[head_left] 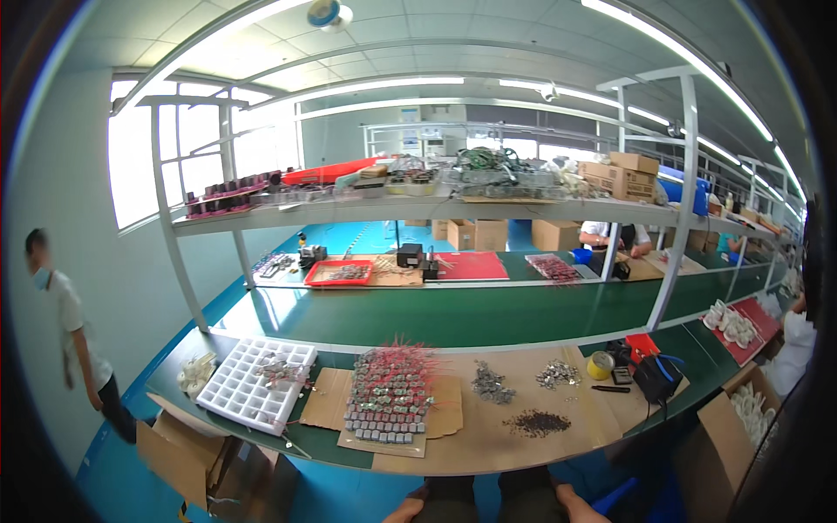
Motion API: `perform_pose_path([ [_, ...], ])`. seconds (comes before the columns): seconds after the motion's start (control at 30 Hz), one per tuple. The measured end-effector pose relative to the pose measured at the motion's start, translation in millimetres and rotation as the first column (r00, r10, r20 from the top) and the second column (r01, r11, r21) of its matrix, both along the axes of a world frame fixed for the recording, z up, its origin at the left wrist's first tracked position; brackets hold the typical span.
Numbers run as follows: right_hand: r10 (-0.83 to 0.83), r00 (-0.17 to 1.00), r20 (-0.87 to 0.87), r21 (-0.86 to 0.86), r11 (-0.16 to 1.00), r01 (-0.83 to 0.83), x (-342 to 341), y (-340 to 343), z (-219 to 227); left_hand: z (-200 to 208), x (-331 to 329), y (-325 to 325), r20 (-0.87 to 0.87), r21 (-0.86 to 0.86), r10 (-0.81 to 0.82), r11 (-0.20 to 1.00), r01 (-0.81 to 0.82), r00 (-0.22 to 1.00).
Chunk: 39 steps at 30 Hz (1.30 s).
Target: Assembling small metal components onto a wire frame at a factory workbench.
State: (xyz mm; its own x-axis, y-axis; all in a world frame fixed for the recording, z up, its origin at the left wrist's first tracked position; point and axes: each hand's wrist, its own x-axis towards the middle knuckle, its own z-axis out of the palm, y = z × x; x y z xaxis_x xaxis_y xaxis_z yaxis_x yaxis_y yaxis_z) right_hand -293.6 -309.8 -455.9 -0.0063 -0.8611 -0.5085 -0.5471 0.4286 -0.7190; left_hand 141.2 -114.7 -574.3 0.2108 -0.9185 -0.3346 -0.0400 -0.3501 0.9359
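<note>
At the lower edge, my left hand and my right hand show only in part, low beside my dark-trousered legs and apart from the bench. Their fingers are hidden, so I cannot see whether they hold anything. Nearest on the bench is a brown cardboard sheet. On it lie a pile of small black parts, a heap of grey metal parts and a heap of shiny metal pieces. Left of these stand rows of small grey block-shaped components with red wires, on cardboard.
A white divided tray stands at the left, a yellow round tin and a black soldering station at the right. Open cardboard boxes flank the bench. A loaded shelf spans behind; a person walks at the left.
</note>
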Motion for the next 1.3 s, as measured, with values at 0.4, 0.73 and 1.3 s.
perform_pose_path([
  [0.4,0.152,0.98,-0.132,0.092,0.986,-0.14,-2,-23,-81,31,14,-35,0.297,0.01,-0.11,0.994,0.112,0.948],
  [0.73,0.143,0.986,0.084,-0.057,0.989,-0.139,-17,28,-74,51,15,52,-0.099,0.228,0.005,0.973,0.018,0.995],
  [1.3,0.145,0.928,0.344,-0.496,0.867,0.048,-69,187,15,127,-34,11,-0.289,-0.001,-0.124,0.992,0.129,0.949],
])
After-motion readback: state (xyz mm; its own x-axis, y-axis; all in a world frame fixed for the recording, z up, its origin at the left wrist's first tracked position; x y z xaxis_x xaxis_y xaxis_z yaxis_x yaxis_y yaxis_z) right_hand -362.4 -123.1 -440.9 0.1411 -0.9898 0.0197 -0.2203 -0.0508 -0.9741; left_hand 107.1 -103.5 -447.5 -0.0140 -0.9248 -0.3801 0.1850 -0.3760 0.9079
